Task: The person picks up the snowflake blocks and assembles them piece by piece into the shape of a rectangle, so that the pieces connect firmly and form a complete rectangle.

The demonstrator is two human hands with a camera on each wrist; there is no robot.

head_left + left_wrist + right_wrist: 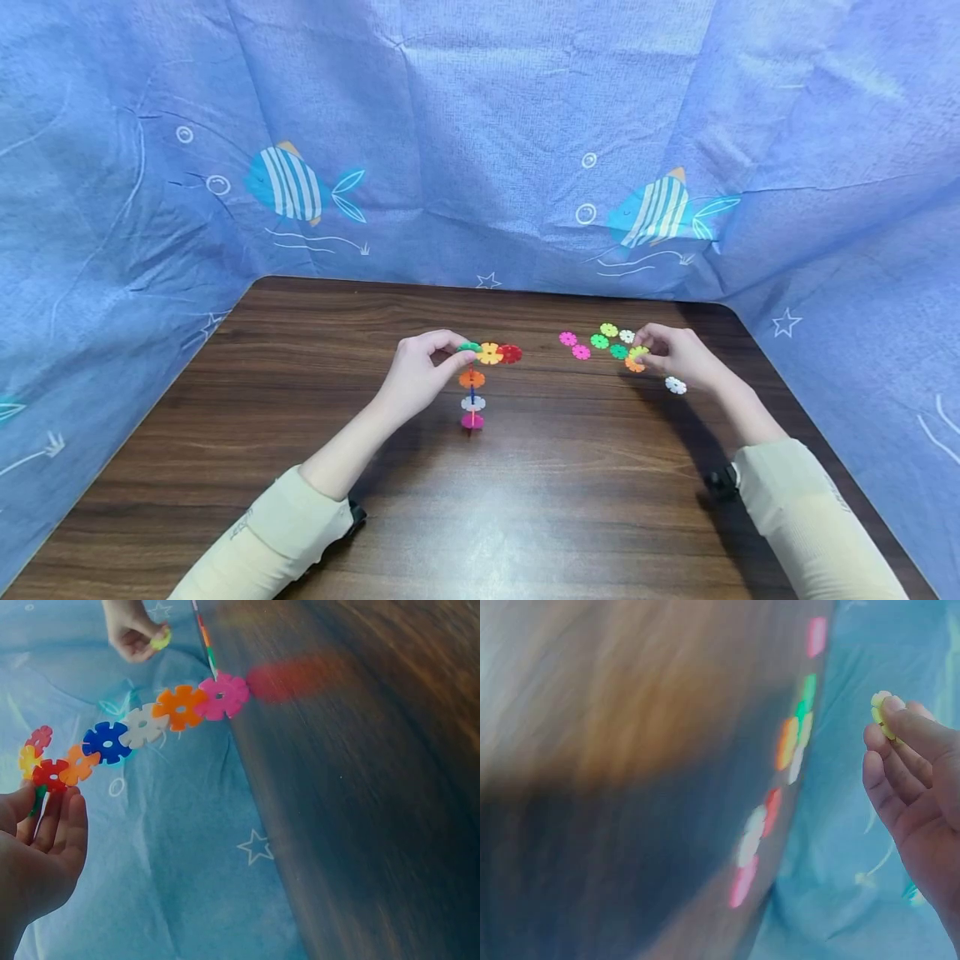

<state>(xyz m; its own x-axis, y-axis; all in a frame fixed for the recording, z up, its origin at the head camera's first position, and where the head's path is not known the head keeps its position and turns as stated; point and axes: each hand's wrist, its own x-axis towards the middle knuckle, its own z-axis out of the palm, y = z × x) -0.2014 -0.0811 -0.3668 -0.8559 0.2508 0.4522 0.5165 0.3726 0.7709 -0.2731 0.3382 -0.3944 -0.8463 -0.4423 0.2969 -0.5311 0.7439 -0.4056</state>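
Observation:
My left hand (420, 367) pinches a green flower-shaped disc (468, 347) at the top corner of a chain of interlocking plastic discs. From there the chain hangs down through orange, blue, white and another orange disc (180, 707) to a pink disc (223, 696) at its lower end. A short arm with a yellow-orange disc (490, 353) and a red disc (510, 354) reaches out to the right. Over the loose discs at the right, my right hand (678, 354) pinches a yellow disc (878, 712) between thumb and fingers, raised above the table in the right wrist view.
Several loose discs lie on the dark wood table (540, 492), among them pink (581, 352), green (599, 341) and orange (634, 365) ones. A white disc (676, 385) lies below the right hand. A blue fish-patterned cloth (480, 150) hangs behind the table and along its sides.

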